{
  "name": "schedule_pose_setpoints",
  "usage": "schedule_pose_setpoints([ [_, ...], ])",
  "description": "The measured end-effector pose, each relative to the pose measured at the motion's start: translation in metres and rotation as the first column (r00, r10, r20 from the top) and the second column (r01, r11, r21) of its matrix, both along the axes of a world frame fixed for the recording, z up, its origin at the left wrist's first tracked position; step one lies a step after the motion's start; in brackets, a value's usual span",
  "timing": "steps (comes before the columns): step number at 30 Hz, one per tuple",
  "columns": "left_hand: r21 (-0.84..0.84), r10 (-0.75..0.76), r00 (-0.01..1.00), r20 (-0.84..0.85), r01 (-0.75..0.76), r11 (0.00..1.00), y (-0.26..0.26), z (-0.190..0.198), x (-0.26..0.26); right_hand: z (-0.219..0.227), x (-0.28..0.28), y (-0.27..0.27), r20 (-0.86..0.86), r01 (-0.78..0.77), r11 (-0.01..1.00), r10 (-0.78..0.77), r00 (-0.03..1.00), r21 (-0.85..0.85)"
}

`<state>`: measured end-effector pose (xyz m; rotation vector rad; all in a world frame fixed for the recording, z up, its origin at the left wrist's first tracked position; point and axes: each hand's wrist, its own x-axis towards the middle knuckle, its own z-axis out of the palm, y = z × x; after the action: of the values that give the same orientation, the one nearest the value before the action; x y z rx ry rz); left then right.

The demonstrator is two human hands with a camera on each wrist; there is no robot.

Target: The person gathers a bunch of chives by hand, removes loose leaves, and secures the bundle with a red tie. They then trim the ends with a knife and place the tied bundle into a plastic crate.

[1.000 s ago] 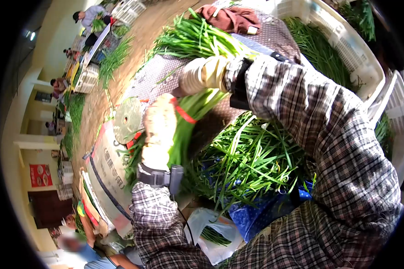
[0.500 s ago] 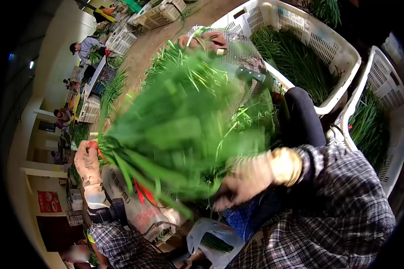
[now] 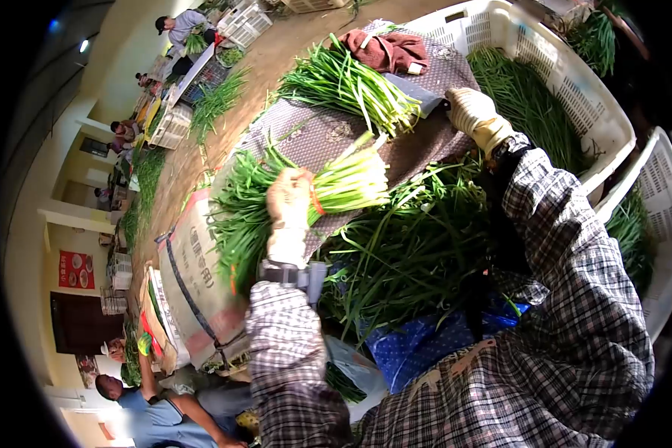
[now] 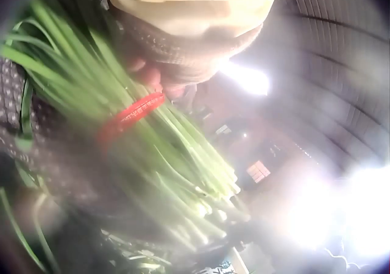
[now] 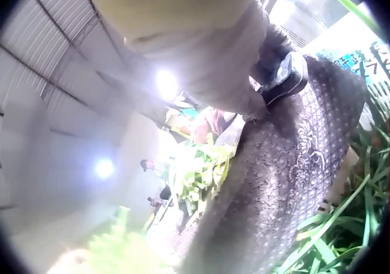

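Note:
My left hand (image 3: 290,198) holds a bundle of long green chives (image 3: 355,179) down on the dotted mat (image 3: 433,153), its pale cut ends facing right. A red band (image 4: 134,114) circles the stems beside my fingers. My gloved right hand (image 3: 474,116) grips a knife by its dark handle (image 5: 287,78) at the mat's right side. The knife's broad grey blade (image 3: 424,97) points left, partly behind a second pile of chives (image 3: 358,86) on the far part of the mat.
A brown cloth (image 3: 388,51) lies at the mat's far end. Loose chives (image 3: 418,246) heap in front of me over blue fabric (image 3: 403,355). White crates (image 3: 605,149) with greens stand right; a printed sack (image 3: 198,272) stands left. A person (image 3: 149,411) is at lower left.
The left hand has swung the chives from the left back onto the mat, cut ends turned right. My right hand has gone from low near my lap up to the knife and taken hold of it.

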<state>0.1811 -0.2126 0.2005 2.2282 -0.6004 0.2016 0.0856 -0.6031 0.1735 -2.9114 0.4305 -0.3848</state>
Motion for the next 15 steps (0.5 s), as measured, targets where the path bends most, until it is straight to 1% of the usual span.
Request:
schedule_pose_setpoints([
  [1, 0.181, 0.114, 0.993, 0.041, -0.12, 0.976, -0.024, 0.024, -0.02, 0.003, -0.003, 0.0, -0.018, -0.023, 1.0, 0.023, 1.0, 0.019],
  [2, 0.351, 0.218, 0.971, 0.104, -0.24, 0.905, -0.036, 0.039, -0.03, 0.008, -0.006, 0.006, -0.023, -0.014, 1.0, 0.015, 1.0, 0.018],
  [3, 0.291, 0.121, 0.951, 0.286, -0.206, 0.934, -0.031, 0.024, -0.017, 0.016, -0.009, 0.012, -0.086, -0.011, 0.999, 0.014, 0.996, 0.036],
  [4, 0.169, 0.061, 0.984, 0.166, -0.089, 0.982, -0.027, 0.032, -0.023, 0.038, -0.012, 0.02, -0.133, 0.008, 0.999, -0.002, 0.991, 0.043],
  [5, 0.089, -0.036, 0.995, 0.097, 0.028, 0.996, -0.022, 0.037, -0.026, 0.052, -0.002, 0.022, 0.051, -0.024, 0.955, 0.01, 0.999, 0.294],
  [6, -0.062, -0.099, 0.995, -0.003, 0.099, 0.993, -0.018, 0.029, -0.022, 0.066, 0.009, 0.022, 0.256, -0.14, 0.836, 0.0, 0.967, 0.53],
  [7, -0.097, 0.007, 0.977, -0.214, -0.028, 0.995, -0.018, 0.021, -0.017, 0.082, 0.019, 0.023, 0.439, -0.298, 0.685, -0.034, 0.898, 0.665],
  [8, -0.318, -0.18, 0.97, -0.163, 0.121, 0.94, -0.005, 0.002, -0.011, 0.081, 0.001, 0.012, 0.7, -0.53, 0.713, 0.078, 0.71, 0.459],
  [9, -0.319, -0.168, 0.964, -0.204, 0.097, 0.943, 0.0, 0.021, -0.031, 0.086, -0.019, 0.007, 0.717, -0.5, 0.764, 0.072, 0.693, 0.407],
  [10, -0.272, -0.197, 0.962, -0.189, 0.141, 0.952, 0.012, 0.027, -0.038, 0.081, -0.035, 0.013, 0.464, -0.341, 0.792, 0.082, 0.882, 0.507],
  [11, -0.231, -0.184, 0.973, -0.137, 0.15, 0.961, 0.015, 0.03, -0.046, 0.073, -0.045, 0.022, 0.158, -0.155, 0.807, 0.078, 0.984, 0.57],
  [12, -0.025, -0.186, 0.981, -0.048, 0.185, 0.982, 0.018, 0.041, -0.057, 0.069, -0.05, 0.025, -0.165, 0.047, 0.816, 0.06, 0.984, 0.577],
  [13, 0.245, -0.247, 0.948, 0.198, 0.197, 0.949, 0.021, 0.045, -0.061, 0.075, -0.051, 0.026, -0.2, 0.105, 0.808, 0.016, 0.98, 0.58],
  [14, 0.497, -0.352, 0.848, 0.395, 0.124, 0.859, 0.021, 0.045, -0.056, 0.078, -0.046, 0.027, -0.245, 0.168, 0.791, -0.023, 0.969, 0.588],
  [15, 0.586, -0.34, 0.871, 0.355, 0.076, 0.806, 0.02, 0.041, -0.061, 0.083, -0.052, 0.026, -0.259, 0.184, 0.825, -0.048, 0.965, 0.535],
])
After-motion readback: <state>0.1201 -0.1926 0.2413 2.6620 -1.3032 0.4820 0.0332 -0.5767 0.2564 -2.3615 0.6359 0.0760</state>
